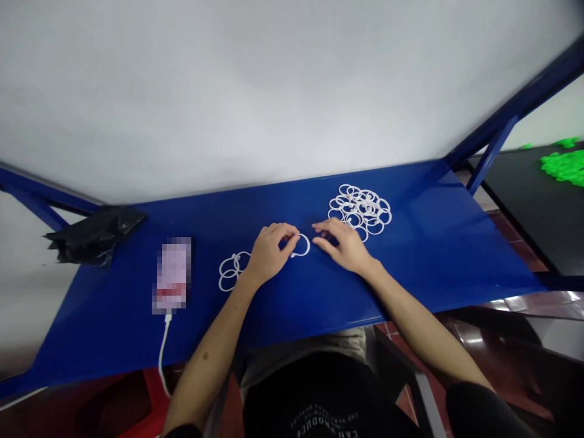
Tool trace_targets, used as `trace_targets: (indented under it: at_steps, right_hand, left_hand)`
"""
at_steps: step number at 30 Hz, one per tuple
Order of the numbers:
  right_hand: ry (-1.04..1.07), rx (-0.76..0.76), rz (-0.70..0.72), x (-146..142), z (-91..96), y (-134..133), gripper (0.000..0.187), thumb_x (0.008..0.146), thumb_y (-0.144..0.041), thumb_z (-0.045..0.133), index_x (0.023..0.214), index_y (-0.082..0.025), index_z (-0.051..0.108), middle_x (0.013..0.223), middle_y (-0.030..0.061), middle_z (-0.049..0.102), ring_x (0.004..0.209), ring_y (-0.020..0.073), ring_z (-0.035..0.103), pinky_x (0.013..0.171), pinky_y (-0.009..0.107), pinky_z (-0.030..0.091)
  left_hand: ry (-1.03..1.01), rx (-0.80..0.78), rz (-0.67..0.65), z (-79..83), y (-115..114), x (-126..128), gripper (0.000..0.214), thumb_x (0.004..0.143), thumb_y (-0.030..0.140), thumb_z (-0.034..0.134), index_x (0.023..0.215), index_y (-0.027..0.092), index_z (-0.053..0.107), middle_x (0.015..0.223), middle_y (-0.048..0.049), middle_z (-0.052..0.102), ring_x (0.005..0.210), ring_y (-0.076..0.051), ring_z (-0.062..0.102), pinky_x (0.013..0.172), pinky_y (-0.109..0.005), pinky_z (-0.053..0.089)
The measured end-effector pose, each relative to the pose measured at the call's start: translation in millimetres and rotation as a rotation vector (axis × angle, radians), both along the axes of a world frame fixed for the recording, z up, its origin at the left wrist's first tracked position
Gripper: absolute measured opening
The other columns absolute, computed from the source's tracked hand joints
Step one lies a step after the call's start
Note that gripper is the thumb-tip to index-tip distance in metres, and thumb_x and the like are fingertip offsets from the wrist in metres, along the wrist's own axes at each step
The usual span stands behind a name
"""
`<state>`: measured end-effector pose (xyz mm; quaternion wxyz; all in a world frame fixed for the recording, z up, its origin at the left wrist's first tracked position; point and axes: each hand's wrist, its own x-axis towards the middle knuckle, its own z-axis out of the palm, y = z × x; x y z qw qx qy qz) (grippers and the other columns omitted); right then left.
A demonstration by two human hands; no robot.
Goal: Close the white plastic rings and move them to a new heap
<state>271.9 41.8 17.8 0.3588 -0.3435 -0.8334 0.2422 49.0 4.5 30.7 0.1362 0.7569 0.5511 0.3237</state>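
On the blue table [433,255], my left hand [270,250] pinches a white plastic ring [302,246] between thumb and fingers. Just right of that ring my right hand [343,243] lies with its fingers stretched toward it, fingertips close to the ring. Behind the right hand spreads a pile of several white rings [360,208]. A small cluster of joined white rings [232,271] lies left of my left wrist.
A phone [172,275] with a white cable [163,353] lies at the left. A crumpled black bag [93,234] sits at the far left corner. A white wall stands behind the table. Green parts [564,164] lie on a dark table at right.
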Motion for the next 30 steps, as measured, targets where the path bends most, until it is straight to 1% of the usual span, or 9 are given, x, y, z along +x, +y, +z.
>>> trace_targets:
  at_steps: [3,9,11,15,18,21,23,27,30]
  right_hand:
    - [0.041,-0.182,0.099,-14.2,-4.2,-10.4,0.029,0.099,-0.038,0.055,0.12,-0.019,0.063,0.094,0.0046,0.068,0.075,0.014,0.064,0.072,0.029,0.054]
    - [0.155,-0.412,0.115,-16.8,-2.7,-13.6,0.025,0.094,-0.038,0.061,0.111,-0.02,0.066,0.074,-0.0019,0.065,0.066,0.012,0.06,0.065,0.026,0.05]
    - [0.205,-0.463,0.11,-16.8,-4.2,-13.1,0.023,0.093,-0.035,0.062,0.111,-0.021,0.066,0.075,-0.0017,0.066,0.066,0.012,0.061,0.066,0.026,0.051]
    - [0.367,-0.57,0.051,-17.4,-9.1,-9.1,0.023,0.093,-0.034,0.062,0.112,-0.021,0.063,0.083,0.0014,0.071,0.068,0.0123,0.064,0.066,0.028,0.053]
    - [0.484,-0.626,0.01,-15.6,-9.3,-5.0,0.025,0.092,-0.038,0.062,0.111,-0.021,0.061,0.084,0.0019,0.07,0.067,0.0123,0.064,0.065,0.028,0.055]
    - [0.497,-0.628,0.015,-12.4,-7.8,-4.0,0.025,0.093,-0.037,0.06,0.113,-0.022,0.061,0.082,0.0008,0.068,0.066,0.0117,0.063,0.064,0.028,0.055]
    - [0.429,-0.59,0.032,-10.8,-7.0,-5.8,0.026,0.095,-0.034,0.057,0.117,-0.022,0.061,0.08,-0.0008,0.065,0.065,0.0109,0.062,0.065,0.027,0.054]
    - [0.186,-0.451,0.055,-10.4,-5.6,-10.9,0.031,0.097,-0.029,0.052,0.126,-0.022,0.059,0.072,-0.0042,0.06,0.061,0.0102,0.058,0.063,0.026,0.05]
    - [0.109,-0.363,0.027,-11.7,-5.0,-12.5,0.03,0.097,-0.031,0.054,0.125,-0.022,0.06,0.077,-0.0021,0.062,0.061,0.0114,0.057,0.061,0.026,0.049]
  left_hand:
    - [-0.003,0.022,-0.001,-11.0,-1.9,7.6,0.004,0.093,0.021,0.061,0.091,0.022,0.064,0.082,0.0008,0.071,0.078,-0.016,0.063,0.078,-0.034,0.044]
    - [-0.051,0.079,-0.006,-17.1,-9.3,7.8,0.006,0.092,0.023,0.063,0.087,0.021,0.065,0.077,0.0007,0.07,0.074,-0.016,0.063,0.074,-0.034,0.047]
    - [-0.132,0.042,-0.004,-16.8,-9.3,6.9,0.004,0.091,0.025,0.065,0.093,0.022,0.066,0.083,0.0001,0.072,0.076,-0.015,0.065,0.075,-0.033,0.05]
    - [-0.302,-0.052,-0.034,-14.5,-9.5,5.4,0.026,0.09,0.026,0.066,0.116,0.022,0.062,0.096,-0.0015,0.072,0.08,-0.013,0.067,0.077,-0.03,0.055]
    - [-0.292,-0.037,-0.075,-12.9,-10.7,5.5,0.039,0.086,0.027,0.071,0.122,0.022,0.058,0.099,-0.0025,0.071,0.082,-0.013,0.066,0.08,-0.031,0.056]
    - [-0.225,0.014,-0.084,-12.8,-11.9,6.0,0.025,0.089,0.024,0.068,0.113,0.021,0.062,0.098,-0.0029,0.069,0.082,-0.013,0.065,0.082,-0.032,0.056]
    - [-0.208,0.037,-0.08,-13.1,-12.1,5.9,0.016,0.093,0.023,0.062,0.109,0.021,0.064,0.098,-0.0032,0.069,0.082,-0.013,0.065,0.081,-0.033,0.056]
    - [-0.201,0.037,-0.077,-14.2,-11.1,4.2,0.015,0.098,0.026,0.054,0.107,0.022,0.066,0.1,-0.004,0.07,0.087,-0.015,0.066,0.082,-0.033,0.056]
    - [-0.155,0.067,-0.08,-16.1,-10.2,3.2,0.015,0.099,0.025,0.053,0.105,0.022,0.067,0.1,-0.0036,0.072,0.093,-0.016,0.067,0.086,-0.034,0.054]
